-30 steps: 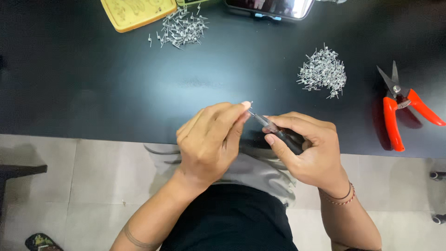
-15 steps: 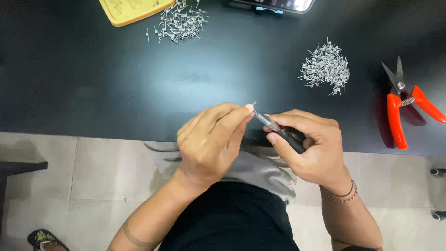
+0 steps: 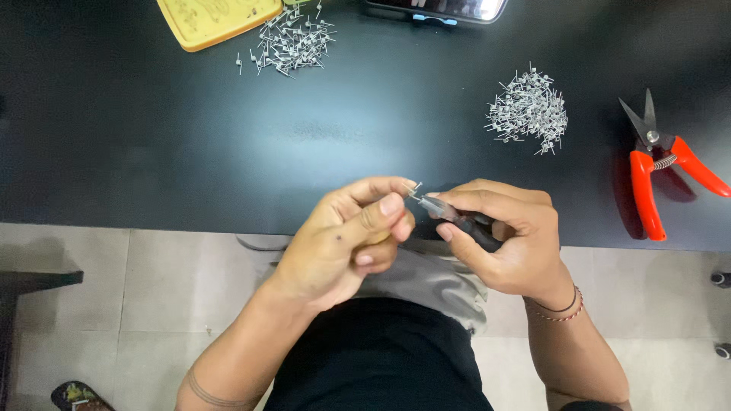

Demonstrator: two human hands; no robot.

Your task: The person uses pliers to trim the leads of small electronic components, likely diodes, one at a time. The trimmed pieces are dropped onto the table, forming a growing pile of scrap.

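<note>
Over the near edge of the black table [image 3: 152, 152], in the lower middle of the frame, the right hand [image 3: 506, 243] is gripping a slim dark tool [image 3: 464, 221], its long axis pointing up-left to the tiny metal wire piece [image 3: 416, 190] that the left hand [image 3: 346, 240] is pinching.

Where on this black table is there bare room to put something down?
The widest bare patch of the black table spans its left and middle, between the upper pile of metal pins and the right pile. It is crowded near the red cutters and the yellow tray.
</note>
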